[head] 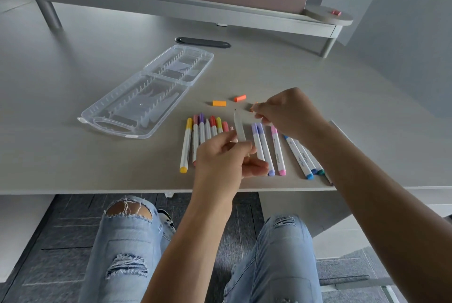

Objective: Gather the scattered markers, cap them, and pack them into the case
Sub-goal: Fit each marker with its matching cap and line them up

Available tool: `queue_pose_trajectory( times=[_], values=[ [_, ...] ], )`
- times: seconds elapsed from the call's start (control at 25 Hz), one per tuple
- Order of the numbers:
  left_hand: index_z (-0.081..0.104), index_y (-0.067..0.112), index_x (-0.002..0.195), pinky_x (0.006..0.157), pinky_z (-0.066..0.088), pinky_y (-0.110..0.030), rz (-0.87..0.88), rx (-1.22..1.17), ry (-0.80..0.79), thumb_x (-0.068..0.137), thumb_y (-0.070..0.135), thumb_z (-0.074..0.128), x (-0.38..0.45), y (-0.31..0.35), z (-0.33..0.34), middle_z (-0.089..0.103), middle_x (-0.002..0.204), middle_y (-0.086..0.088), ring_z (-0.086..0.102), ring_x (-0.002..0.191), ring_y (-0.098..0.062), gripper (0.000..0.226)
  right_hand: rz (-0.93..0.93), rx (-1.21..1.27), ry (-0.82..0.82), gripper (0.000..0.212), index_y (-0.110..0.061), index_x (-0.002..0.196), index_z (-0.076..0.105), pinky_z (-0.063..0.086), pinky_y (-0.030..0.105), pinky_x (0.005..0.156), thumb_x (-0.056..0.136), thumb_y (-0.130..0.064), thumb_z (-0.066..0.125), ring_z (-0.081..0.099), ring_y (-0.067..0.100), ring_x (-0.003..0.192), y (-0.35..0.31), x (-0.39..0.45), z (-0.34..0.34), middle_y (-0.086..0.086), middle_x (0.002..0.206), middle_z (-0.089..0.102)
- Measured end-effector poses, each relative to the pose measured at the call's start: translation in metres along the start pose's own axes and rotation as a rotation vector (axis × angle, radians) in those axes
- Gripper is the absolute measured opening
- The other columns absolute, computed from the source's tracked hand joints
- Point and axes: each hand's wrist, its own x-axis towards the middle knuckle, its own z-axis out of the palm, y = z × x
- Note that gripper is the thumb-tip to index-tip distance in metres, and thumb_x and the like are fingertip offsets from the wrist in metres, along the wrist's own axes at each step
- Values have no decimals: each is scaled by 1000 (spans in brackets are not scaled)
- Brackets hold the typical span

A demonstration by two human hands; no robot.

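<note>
At the middle of the frame my left hand [223, 155] has its grip pinched round a white marker [239, 127], held above the surface [73, 155] with its bare dark tip pointing up the frame, uncapped. My right hand [291, 114], just right of that tip, pinches a small orange cap [253, 107] at its fingertips; only a sliver of it shows. Two more loose caps lie above the hands, one orange [219, 103] and one redder [240, 98]. Below them, capped markers [201, 136] lie side by side in a row with white barrels and yellow, pink, purple and red caps; further right lie lilac, pink, blue and green ones. The clear plastic case [137, 104] lies open flat at the upper left, both ribbed halves showing.
</note>
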Motion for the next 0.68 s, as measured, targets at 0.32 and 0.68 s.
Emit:
queue_pose_trajectory(
  times=[0.32,0.68],
  values=[
    [67,-10,100,51,58,-31,23,-61,-32,94,-5,58,-2,-3,-14,64,72,-16,63,50,-28,12,-59,-348,63,40,-17,102,73,55,37,76,83,-52,76,64,27,92,20,59,25,4,102,69],
    [70,12,116,39,44,-27,46,-22,-20,96,-3,54,-3,-1,-21,73,97,-20,53,44,-21,29,-231,236,-45,28,-21,112,75,54,30,63,93,-4,63,65,10,66,11,30,17,3,88,76]
  ],
)
